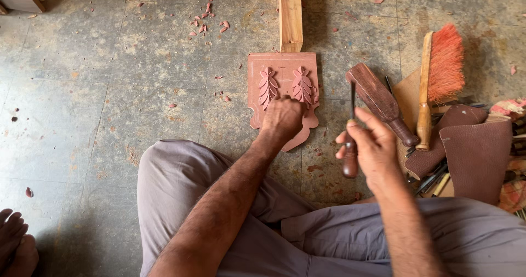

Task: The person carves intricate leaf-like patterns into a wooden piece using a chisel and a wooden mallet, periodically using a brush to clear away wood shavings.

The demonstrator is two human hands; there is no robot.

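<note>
A reddish wooden panel point(257, 74) with two carved leaf shapes lies on the stone floor in front of my crossed legs. My left hand point(282, 118) rests on its lower middle, fingers curled, pressing it down. Off to the right of the panel, my right hand point(372, 145) is raised above the floor and grips a chisel point(350, 156) with a dark wooden handle, its thin blade pointing up. A dark wooden mallet point(378, 99) lies just beyond that hand.
A wooden beam point(290, 14) butts against the panel's top edge. At right lie a brush with orange bristles point(444, 63), brown leather pieces point(476, 151) and several tools. Wood chips point(208, 19) scatter the floor. Another person's foot point(13, 244) shows at bottom left.
</note>
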